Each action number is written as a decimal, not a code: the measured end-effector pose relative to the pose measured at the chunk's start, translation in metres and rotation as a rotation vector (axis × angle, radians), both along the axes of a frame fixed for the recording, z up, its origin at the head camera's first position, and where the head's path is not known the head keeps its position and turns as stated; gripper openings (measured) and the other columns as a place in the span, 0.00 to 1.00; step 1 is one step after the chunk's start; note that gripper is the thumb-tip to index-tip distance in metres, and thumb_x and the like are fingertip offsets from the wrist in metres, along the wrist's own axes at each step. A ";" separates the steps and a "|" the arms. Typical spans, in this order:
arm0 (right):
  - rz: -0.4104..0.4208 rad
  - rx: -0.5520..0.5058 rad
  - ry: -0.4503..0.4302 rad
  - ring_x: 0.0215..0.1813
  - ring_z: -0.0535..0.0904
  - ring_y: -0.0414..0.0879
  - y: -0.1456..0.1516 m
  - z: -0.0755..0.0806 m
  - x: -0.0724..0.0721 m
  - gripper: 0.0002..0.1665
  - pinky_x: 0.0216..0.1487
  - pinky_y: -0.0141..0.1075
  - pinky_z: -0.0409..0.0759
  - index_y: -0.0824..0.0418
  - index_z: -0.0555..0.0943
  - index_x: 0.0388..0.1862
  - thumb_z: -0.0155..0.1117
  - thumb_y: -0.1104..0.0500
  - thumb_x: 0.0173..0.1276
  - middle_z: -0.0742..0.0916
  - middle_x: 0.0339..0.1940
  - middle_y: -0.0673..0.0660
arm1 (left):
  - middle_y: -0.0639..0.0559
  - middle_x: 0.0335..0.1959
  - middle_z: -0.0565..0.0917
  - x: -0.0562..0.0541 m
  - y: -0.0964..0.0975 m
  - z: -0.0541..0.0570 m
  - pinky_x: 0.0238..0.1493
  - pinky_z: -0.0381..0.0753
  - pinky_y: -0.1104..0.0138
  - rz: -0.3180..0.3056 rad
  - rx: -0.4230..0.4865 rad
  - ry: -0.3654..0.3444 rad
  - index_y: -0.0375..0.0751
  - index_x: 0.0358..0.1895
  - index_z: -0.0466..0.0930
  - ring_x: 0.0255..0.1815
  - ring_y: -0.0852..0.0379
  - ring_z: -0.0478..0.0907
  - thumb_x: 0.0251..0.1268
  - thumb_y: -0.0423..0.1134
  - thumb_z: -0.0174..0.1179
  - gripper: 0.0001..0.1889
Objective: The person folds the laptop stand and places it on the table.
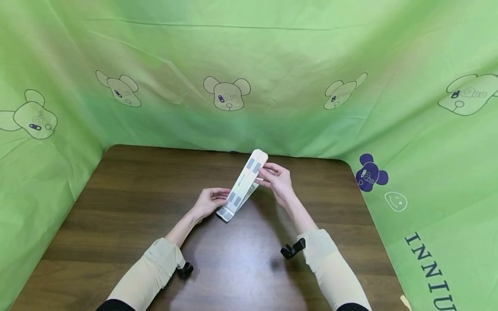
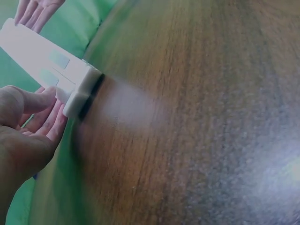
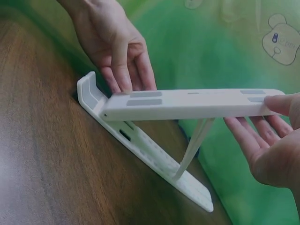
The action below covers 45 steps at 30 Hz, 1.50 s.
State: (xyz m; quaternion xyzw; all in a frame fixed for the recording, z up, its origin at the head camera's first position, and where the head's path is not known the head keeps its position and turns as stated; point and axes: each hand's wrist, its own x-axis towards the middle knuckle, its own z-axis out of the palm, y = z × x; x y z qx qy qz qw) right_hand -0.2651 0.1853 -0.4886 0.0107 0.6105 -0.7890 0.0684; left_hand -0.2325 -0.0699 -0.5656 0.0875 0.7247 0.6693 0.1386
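Note:
A white folding laptop stand (image 1: pixel 244 182) with grey pads on its top stands raised on the table. In the right wrist view its upper arm (image 3: pixel 187 108) slopes away from the base (image 3: pixel 152 157), with a thin strut (image 3: pixel 193 146) between them. My left hand (image 1: pixel 208 202) pinches the upper arm near its hinged, lipped end, thumb on top and fingers along the side. At the far, raised end, my right hand (image 1: pixel 278 181) holds the arm, its thumb (image 3: pixel 279 104) above and its fingers below. The stand's underside is hidden in the head view.
A dark brown wooden table (image 1: pixel 148 181) lies under the stand. Green cloth (image 1: pixel 229 47) printed with bear heads hangs behind and at both sides. Small black devices (image 1: pixel 293 249) sit at both sleeve cuffs. A pale piece (image 1: pixel 406 302) shows at the table's right edge.

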 end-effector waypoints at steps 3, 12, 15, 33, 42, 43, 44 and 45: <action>-0.015 -0.003 0.002 0.39 0.93 0.41 -0.001 0.002 0.004 0.14 0.52 0.40 0.95 0.78 0.77 0.61 0.60 0.74 0.80 0.93 0.35 0.46 | 0.21 0.63 0.85 -0.001 -0.001 -0.001 0.54 0.86 0.77 -0.006 0.002 0.004 0.15 0.67 0.78 0.59 0.46 0.90 0.72 0.18 0.62 0.22; -0.019 -0.054 -0.035 0.38 0.92 0.42 0.001 0.002 0.009 0.08 0.50 0.41 0.96 0.66 0.79 0.51 0.59 0.75 0.80 0.93 0.34 0.49 | 0.19 0.64 0.84 -0.008 -0.004 -0.002 0.57 0.86 0.76 -0.028 0.006 0.035 0.14 0.67 0.77 0.59 0.46 0.89 0.73 0.17 0.61 0.21; 0.026 -0.080 -0.053 0.39 0.92 0.42 0.005 0.003 0.009 0.09 0.52 0.41 0.96 0.65 0.79 0.53 0.57 0.74 0.81 0.92 0.36 0.49 | 0.20 0.63 0.84 -0.010 -0.004 -0.002 0.56 0.86 0.76 -0.026 0.002 0.032 0.15 0.67 0.78 0.57 0.52 0.89 0.72 0.17 0.61 0.21; -0.006 -0.131 -0.063 0.42 0.92 0.43 0.003 0.005 0.019 0.14 0.56 0.42 0.95 0.61 0.82 0.57 0.57 0.74 0.82 0.92 0.38 0.49 | 0.23 0.64 0.85 -0.011 0.009 0.003 0.51 0.81 0.80 0.091 -0.029 0.019 0.18 0.66 0.80 0.59 0.49 0.87 0.74 0.16 0.55 0.21; 0.011 -0.065 -0.012 0.47 0.92 0.43 0.008 0.002 0.017 0.17 0.62 0.41 0.93 0.70 0.78 0.67 0.57 0.73 0.83 0.92 0.41 0.48 | 0.19 0.67 0.82 0.006 0.002 0.002 0.78 0.81 0.54 0.153 -0.004 0.108 0.15 0.71 0.74 0.72 0.26 0.80 0.78 0.19 0.56 0.22; 0.011 -0.063 -0.001 0.47 0.92 0.43 0.010 0.001 0.017 0.17 0.62 0.41 0.93 0.71 0.77 0.67 0.57 0.72 0.84 0.92 0.42 0.48 | 0.19 0.68 0.81 0.009 0.001 0.002 0.80 0.78 0.48 0.155 -0.010 0.121 0.15 0.71 0.73 0.73 0.25 0.79 0.78 0.20 0.57 0.22; 0.008 -0.067 0.008 0.47 0.93 0.43 0.011 0.000 0.016 0.14 0.63 0.42 0.92 0.69 0.78 0.64 0.57 0.71 0.84 0.93 0.42 0.49 | 0.18 0.69 0.80 0.011 -0.001 0.002 0.82 0.76 0.45 0.155 -0.015 0.131 0.14 0.72 0.72 0.74 0.25 0.78 0.78 0.20 0.57 0.23; 0.003 -0.069 0.016 0.47 0.93 0.44 0.013 -0.001 0.016 0.12 0.64 0.43 0.92 0.67 0.79 0.62 0.56 0.70 0.85 0.93 0.42 0.49 | 0.18 0.70 0.79 0.014 -0.003 0.002 0.82 0.74 0.42 0.156 -0.029 0.148 0.14 0.72 0.72 0.75 0.24 0.77 0.78 0.21 0.57 0.23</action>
